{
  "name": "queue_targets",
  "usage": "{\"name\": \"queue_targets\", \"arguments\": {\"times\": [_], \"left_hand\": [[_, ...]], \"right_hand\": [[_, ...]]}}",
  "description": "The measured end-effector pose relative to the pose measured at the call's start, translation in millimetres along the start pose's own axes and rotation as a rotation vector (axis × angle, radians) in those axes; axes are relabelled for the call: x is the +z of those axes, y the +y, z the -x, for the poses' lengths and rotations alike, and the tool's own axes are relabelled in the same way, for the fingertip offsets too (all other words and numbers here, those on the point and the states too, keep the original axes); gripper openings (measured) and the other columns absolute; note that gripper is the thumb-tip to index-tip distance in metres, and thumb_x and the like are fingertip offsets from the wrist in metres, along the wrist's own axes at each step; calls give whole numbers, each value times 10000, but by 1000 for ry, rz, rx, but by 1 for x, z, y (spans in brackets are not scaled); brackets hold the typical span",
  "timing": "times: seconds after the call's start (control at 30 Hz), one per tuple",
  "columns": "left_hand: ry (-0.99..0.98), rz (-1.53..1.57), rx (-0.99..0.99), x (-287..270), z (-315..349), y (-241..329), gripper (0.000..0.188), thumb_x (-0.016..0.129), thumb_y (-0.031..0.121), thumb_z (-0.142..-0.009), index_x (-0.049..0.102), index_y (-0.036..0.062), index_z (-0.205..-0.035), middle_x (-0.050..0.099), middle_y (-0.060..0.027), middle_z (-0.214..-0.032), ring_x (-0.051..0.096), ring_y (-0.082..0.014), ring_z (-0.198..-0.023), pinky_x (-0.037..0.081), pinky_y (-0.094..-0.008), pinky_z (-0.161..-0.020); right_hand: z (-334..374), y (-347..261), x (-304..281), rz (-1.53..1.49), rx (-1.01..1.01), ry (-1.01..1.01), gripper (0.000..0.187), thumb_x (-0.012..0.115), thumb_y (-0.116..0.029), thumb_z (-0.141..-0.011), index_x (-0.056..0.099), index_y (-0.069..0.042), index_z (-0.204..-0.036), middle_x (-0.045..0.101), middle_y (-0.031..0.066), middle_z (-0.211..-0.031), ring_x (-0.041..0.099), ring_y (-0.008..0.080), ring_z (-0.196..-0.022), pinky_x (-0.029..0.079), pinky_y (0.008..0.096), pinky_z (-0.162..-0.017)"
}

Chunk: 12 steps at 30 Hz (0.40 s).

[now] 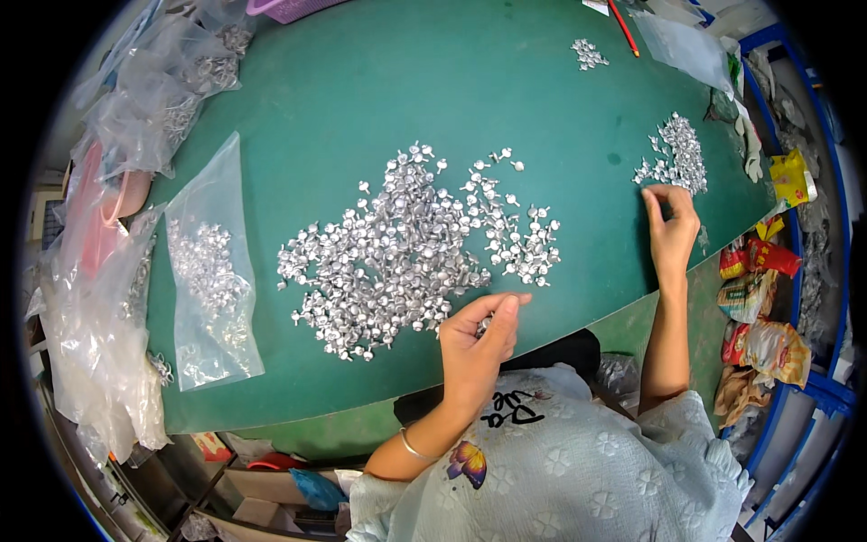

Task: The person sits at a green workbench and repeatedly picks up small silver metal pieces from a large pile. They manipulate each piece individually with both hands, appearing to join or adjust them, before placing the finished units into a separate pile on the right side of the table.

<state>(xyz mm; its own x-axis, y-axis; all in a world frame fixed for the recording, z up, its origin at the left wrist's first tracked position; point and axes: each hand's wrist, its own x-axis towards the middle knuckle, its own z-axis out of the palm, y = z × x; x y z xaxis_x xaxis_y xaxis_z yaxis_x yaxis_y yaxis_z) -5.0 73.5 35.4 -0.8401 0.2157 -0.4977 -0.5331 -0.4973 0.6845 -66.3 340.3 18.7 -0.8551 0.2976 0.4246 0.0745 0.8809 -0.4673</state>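
Observation:
A large heap of small silvery metal pieces, each with a round head and short stem (397, 253), lies on the green table. My left hand (474, 348) is closed at the heap's near edge, thumb and forefinger pressed together. A few of the metal pieces (484, 325) show inside its curled fingers. Over to the right, my right hand (673, 235) reaches the near edge of a smaller pile of similar pieces (682, 154). Its thumb and forefinger come together in a pinch; anything between the tips is too small to make out.
A loose group of pieces (519, 230) borders the big heap. Another small cluster (589, 54) lies far right, near a red pencil-like stick (623, 27). On the left are a clear bag of metal parts (212, 271) and more plastic bags (99, 352). Blue shelving (799, 271) stands right.

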Motion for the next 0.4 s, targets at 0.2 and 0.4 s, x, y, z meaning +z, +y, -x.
{"name": "queue_targets", "arguments": {"times": [0.2, 0.4], "left_hand": [[-8, 92, -9, -4, -3, -2, 259, 453, 168, -936, 561, -63, -980, 324, 42, -550, 261, -41, -467, 209, -199, -411], [-62, 23, -15, -4, -1, -4, 257, 452, 170, -936, 557, -57, -995, 327, 38, -556, 271, -50, -466, 215, -205, -408]], "right_hand": [[-8, -21, 10, 117, -249, 79, 125, 674, -62, -723, 609, -3, -811, 592, 122, -789, 547, 276, -768, 436, 356, -699], [-24, -87, 52, -231, -417, -435, 186, 625, -74, -759, 607, 8, -925, 593, 126, -928, 546, 278, -913, 416, 353, -827]]}}
